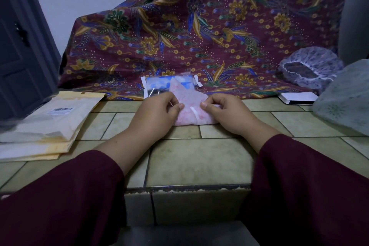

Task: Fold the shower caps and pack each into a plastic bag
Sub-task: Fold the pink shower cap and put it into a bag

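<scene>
- Holding the pink shower cap (191,110) in its plastic bag, I pinch it with my left hand (157,112) and my right hand (227,114).
- It lies on the tiled counter (195,162), between my hands.
- A packed blue shower cap (169,84) sits just behind it.
- A purple-dotted shower cap (311,66) lies far right on the flowered cloth (199,26).
- Yellow envelopes (50,126) lie at my left.

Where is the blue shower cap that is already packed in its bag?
In the head view, the bagged blue shower cap lies at the centre, just beyond the pink cap that both hands hold, against the foot of the patterned cloth.
</scene>
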